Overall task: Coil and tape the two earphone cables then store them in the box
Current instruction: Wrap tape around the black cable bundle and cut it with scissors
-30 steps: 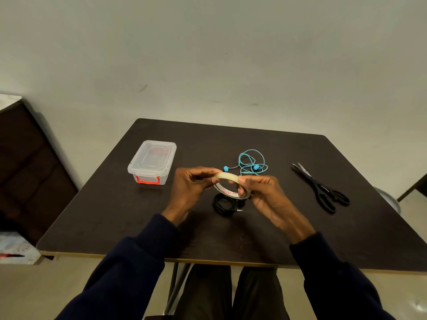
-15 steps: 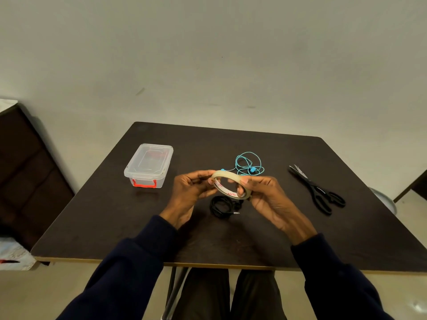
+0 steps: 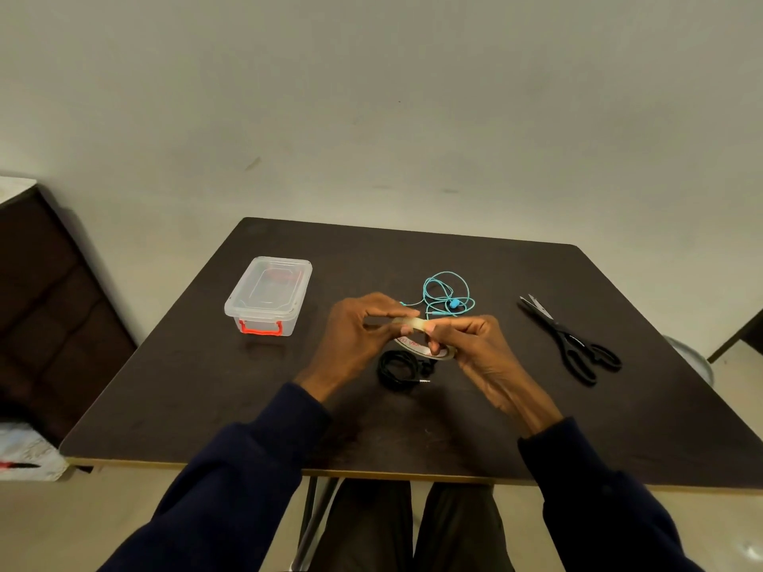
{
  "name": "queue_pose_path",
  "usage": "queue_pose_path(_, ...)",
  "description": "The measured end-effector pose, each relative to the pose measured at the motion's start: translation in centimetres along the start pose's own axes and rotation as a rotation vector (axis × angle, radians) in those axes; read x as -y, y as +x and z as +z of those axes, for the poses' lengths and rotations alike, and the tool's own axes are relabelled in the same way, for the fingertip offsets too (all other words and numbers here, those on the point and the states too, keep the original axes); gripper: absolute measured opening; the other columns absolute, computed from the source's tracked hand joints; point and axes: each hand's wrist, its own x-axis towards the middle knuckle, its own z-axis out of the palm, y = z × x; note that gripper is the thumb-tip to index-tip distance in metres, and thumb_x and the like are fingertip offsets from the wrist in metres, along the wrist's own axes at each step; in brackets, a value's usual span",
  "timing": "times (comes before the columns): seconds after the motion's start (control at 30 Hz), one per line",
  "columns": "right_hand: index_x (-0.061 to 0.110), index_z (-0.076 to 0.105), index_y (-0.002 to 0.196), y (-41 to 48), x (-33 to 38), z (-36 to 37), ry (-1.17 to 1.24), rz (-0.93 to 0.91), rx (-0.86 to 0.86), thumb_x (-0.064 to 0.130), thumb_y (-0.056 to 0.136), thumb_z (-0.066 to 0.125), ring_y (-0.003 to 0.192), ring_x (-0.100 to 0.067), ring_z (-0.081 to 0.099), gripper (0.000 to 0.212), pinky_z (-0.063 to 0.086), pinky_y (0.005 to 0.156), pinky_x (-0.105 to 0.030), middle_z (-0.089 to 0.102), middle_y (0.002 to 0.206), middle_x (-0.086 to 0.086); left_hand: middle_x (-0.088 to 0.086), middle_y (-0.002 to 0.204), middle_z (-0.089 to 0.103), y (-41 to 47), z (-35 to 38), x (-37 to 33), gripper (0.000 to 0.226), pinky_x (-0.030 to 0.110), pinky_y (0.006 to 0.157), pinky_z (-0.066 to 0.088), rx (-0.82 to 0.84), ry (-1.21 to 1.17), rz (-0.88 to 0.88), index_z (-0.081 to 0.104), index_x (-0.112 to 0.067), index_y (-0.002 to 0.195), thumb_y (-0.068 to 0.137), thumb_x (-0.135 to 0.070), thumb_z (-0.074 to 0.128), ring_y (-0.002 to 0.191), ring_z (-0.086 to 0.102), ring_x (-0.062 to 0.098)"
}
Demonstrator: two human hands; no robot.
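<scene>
Dark tabletop [image 3: 206, 386] holds the coiled black cable [image 3: 398, 365] under the hands, the loose blue cable [image 3: 448, 297] behind, and the box [image 3: 268, 295] at left. Left hand [image 3: 355, 336] and right hand [image 3: 475, 348] pinch the tape roll [image 3: 413, 323]. It is tipped flatter than before, so they are probably hunting for its end.

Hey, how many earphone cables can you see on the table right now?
2. The blue earphone cable lies loosely looped farther back on the table. The black earphone cable lies coiled nearer the person, just below the tape roll, which partly hides it.
</scene>
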Motion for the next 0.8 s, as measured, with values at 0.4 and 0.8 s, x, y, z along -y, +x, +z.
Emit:
queue_pose_path(0.4, -0.011, 0.069, 0.111, -0.2, -0.2, -0.8, 0.095, 0.022, 0.104, 0.011, 0.085, 0.068, 0.074, -0.017, 0.064, 0.034, 0.052, 0.074, -0.025, 0.068, 0.076, -0.018, 0.014, 0.099, 0.076, -0.4, 0.5, -0.2, 0.019, 0.055, 0.085, 0.058, -0.129, -0.169, -0.073, 0.077, 0.003, 0.101, 0.082, 0.000, 0.076, 0.094, 0.072, 0.027)
queue_pose_path(0.8, -0.003, 0.074, 0.107, -0.2, -0.3, -0.3, 0.095, 0.014, 0.118, -0.003, 0.091, 0.055, 0.074, -0.016, 0.065, 0.025, 0.054, 0.076, -0.024, 0.069, 0.075, -0.016, 0.006, 0.098, 0.077, -1.2, 0.4, 0.6, 0.021, 0.048, 0.077, 0.063, -0.166, -0.314, -0.139, 0.078, -0.011, 0.100, 0.080, -0.016, 0.075, 0.096, 0.073, 0.029)
